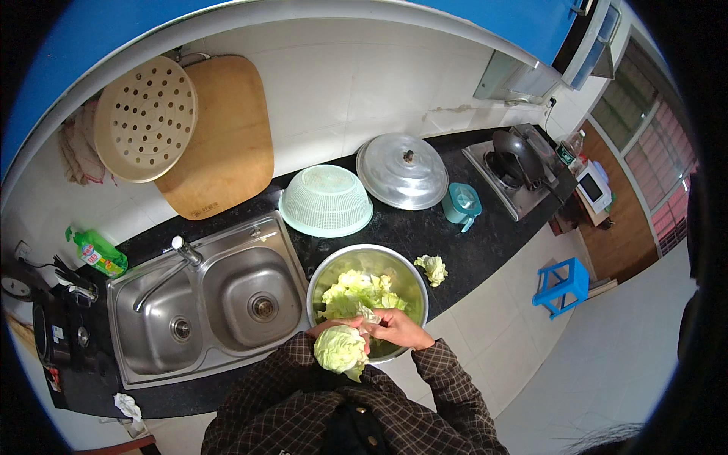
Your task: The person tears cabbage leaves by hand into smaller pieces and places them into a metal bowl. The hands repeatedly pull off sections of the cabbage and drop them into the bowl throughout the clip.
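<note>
A pale green head of lettuce (340, 350) rests in my left hand (335, 324), close to my body and over the near rim of a steel bowl (420, 278). The head covers much of that hand. My right hand (396, 328) pinches a piece of lettuce leaf (368, 316) at the top of the head; whether the piece is still attached I cannot tell. Loose torn lettuce leaves (355, 293) lie inside the bowl. On the black counter, just right of the bowl, sits a small lettuce piece (433, 269).
Left of the bowl is a double steel sink (227, 296) with a faucet (186, 250). Behind stand an upturned green plastic colander (326, 199), a domed metal lid (402, 170) and a teal lidded container (462, 203). A gas stove (500, 170) with a wok (515, 151) is farther right.
</note>
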Available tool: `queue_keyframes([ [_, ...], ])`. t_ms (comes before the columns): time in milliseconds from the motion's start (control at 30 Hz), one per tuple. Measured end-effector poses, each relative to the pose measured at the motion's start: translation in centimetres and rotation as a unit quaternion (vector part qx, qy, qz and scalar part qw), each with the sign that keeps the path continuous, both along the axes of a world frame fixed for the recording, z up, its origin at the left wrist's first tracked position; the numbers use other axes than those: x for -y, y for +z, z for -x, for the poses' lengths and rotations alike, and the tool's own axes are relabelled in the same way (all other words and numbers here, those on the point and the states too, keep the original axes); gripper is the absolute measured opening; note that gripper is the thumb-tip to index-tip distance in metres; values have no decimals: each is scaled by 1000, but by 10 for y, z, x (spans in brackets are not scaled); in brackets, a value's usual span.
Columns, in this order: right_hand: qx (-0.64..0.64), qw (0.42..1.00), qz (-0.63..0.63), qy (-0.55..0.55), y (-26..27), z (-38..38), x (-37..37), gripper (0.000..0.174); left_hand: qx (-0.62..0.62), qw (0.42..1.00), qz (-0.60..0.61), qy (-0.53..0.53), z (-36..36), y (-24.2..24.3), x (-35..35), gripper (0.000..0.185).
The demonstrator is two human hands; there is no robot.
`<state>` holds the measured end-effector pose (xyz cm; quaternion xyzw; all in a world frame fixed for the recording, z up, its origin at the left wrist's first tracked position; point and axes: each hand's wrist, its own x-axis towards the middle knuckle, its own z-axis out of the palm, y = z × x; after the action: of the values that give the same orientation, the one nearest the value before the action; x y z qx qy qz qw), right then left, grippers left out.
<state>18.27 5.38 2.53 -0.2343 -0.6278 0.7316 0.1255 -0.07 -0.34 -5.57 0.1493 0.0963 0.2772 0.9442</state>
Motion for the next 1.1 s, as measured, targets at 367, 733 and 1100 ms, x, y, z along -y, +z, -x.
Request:
queue_keyframes([
  [367,69,968,-123,-210,-16,-14,-20,11,-100,969,133,183,21,12,-4,35],
  [733,90,967,-109,-211,1,-13,-14,17,-33,955,125,268,14,2,-11,45],
  [1100,27,954,-194,-229,17,7,7,22,74,943,70,316,16,35,-10,53],
])
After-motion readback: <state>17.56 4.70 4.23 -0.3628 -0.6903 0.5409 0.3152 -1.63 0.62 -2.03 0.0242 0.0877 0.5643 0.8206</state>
